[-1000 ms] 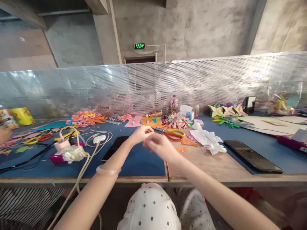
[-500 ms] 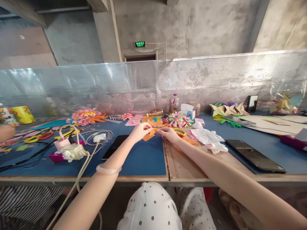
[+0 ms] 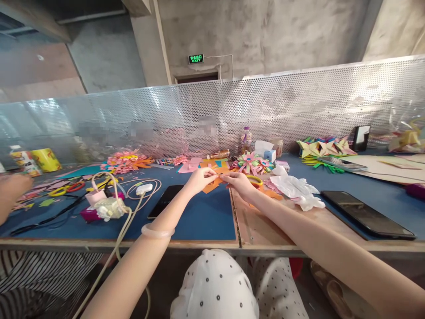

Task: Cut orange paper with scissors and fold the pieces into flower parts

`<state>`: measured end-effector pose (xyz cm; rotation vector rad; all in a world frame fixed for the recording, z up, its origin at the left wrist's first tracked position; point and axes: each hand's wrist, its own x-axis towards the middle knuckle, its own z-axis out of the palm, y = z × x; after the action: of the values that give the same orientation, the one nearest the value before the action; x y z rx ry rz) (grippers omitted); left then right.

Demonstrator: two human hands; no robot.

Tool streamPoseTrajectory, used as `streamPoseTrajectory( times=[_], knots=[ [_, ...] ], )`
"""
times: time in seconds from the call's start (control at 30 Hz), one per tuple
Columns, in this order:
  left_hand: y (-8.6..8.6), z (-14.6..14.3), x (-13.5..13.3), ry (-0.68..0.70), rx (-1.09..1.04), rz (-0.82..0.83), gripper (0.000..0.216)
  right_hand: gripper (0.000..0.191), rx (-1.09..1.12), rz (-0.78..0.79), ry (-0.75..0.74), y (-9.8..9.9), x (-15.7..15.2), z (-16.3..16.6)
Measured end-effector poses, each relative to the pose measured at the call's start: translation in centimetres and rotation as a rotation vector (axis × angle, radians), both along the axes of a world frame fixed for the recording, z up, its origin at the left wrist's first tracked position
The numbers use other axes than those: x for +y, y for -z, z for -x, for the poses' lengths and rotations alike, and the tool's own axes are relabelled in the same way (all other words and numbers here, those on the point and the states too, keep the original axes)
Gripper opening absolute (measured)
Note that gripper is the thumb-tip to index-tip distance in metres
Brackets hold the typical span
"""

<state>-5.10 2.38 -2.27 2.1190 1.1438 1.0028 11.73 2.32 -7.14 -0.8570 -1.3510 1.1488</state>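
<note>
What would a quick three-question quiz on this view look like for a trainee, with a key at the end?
1. Multiple choice: what colour is the paper nearest the left hand and right hand? A) black B) orange C) purple
2. True or false: the exit sign glows green.
3. Short answer: does the person wear the pale bracelet on the left or the right?

Key: 1. B; 2. True; 3. Left.
</note>
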Motion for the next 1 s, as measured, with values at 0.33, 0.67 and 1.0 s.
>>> streamPoseTrajectory(
  times=[0.33,0.67,1.0],
  knots=[
    [0.18,0.17,0.32,0.013,-0.015,-0.019,0.016,0.032,0.016,-0.033,0.054,-0.05,-0.27,0.23],
    [0.21,0.14,0.27,0.024,-0.011,-0.023,0.018,0.032,0.014,-0.031,0.05,-0.13,-0.43,0.16],
    [0.05,0.13,0.22,0.011,-0.022,-0.036,0.016,0.032,0.049,0.044,0.005,-0.12,-0.69,0.32]
  ],
)
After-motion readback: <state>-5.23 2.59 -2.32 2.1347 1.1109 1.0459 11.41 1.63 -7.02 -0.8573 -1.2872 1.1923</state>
